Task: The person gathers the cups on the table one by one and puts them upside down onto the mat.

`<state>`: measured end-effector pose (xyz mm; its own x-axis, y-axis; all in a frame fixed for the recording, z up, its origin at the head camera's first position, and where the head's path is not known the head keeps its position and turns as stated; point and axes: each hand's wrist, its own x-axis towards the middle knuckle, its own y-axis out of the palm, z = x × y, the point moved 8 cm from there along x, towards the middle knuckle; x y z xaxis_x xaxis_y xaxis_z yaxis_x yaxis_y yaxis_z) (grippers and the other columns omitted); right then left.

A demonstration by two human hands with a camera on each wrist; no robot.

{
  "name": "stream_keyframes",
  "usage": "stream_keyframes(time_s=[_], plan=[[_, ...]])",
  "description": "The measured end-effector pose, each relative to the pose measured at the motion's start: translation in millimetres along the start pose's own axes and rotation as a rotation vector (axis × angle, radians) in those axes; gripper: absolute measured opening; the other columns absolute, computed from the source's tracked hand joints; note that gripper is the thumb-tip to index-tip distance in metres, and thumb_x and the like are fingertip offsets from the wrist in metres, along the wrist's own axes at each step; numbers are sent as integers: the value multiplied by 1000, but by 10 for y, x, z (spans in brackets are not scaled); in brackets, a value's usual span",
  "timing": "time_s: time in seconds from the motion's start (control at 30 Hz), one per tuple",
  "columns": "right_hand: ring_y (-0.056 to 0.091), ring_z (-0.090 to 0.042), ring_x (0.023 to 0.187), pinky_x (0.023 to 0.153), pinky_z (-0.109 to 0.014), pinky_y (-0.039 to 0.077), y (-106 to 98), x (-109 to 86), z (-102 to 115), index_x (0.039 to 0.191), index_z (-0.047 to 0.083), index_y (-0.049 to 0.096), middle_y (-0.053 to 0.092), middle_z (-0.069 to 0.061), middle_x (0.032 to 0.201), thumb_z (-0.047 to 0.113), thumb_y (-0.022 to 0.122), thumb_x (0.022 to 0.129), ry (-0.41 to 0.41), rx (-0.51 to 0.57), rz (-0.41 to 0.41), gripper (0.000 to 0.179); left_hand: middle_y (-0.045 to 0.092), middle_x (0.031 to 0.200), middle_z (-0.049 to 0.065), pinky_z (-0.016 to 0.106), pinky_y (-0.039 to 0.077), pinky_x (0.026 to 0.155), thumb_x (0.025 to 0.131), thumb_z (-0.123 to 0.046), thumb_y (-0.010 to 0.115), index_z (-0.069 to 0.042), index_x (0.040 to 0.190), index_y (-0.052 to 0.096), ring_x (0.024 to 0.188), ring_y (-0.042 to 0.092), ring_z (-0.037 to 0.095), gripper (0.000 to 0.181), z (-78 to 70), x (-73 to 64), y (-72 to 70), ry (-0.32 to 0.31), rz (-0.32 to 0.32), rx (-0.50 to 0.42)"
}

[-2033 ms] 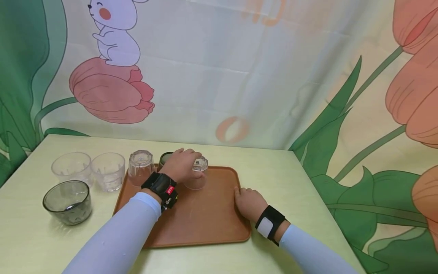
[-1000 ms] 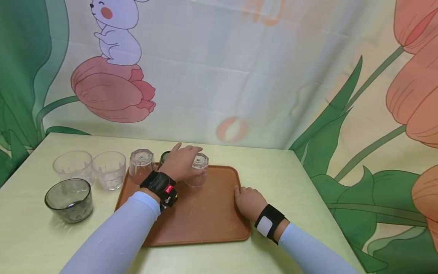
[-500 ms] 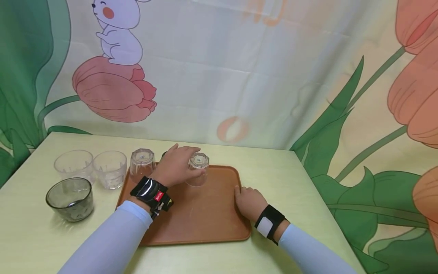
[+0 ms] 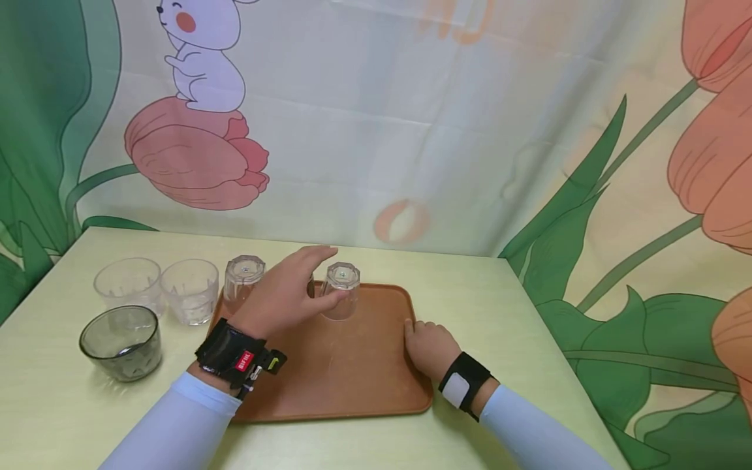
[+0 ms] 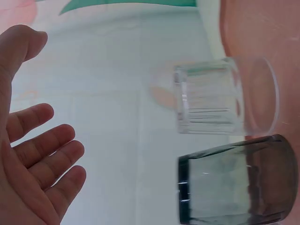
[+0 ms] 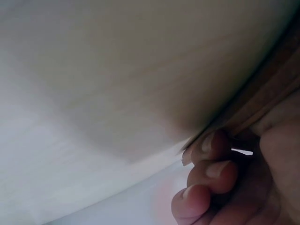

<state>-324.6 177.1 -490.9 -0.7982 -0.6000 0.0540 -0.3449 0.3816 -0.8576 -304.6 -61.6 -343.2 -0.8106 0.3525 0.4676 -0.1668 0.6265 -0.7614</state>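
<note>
My left hand [image 4: 288, 290] is above the left part of a brown tray [image 4: 352, 385], fingers spread, thumb apart, holding nothing. In the left wrist view, a gap separates its fingers from an upside-down clear glass [image 5: 211, 101] and a smoky dark glass [image 5: 220, 187], also bottom up. In the head view the clear glass [image 4: 342, 284] stands just beyond the thumb; the dark one is mostly hidden behind the hand. Another upturned clear glass [image 4: 243, 277] stands at the tray's back left. My right hand [image 4: 431, 349] grips the tray's right rim, its fingers curled at the edge in the right wrist view.
Left of the tray, two clear glasses [image 4: 126, 281] [image 4: 189, 294] stand mouth up on the pale table [image 4: 482, 300]. Nearer to me is a smoky dark glass bowl [image 4: 122, 343]. A printed curtain [image 4: 329, 130] hangs right behind the table's back edge.
My left hand has let go of the upturned glasses at the back of the tray and drawn back to the left, its fingers opening. The right hand keeps its grip on the tray.
</note>
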Motion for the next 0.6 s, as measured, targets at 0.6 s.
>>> stream_keyframes(time_s=[0.6], plan=[[60, -22, 64, 54, -36, 55, -88, -7, 27, 131, -2, 63, 63, -11, 81, 16, 56, 101, 18, -19, 4, 36, 49, 151, 7, 50, 44, 110, 84, -43, 78, -12, 148, 50, 139, 47, 27, 76, -289, -331, -434, 91, -106, -30]])
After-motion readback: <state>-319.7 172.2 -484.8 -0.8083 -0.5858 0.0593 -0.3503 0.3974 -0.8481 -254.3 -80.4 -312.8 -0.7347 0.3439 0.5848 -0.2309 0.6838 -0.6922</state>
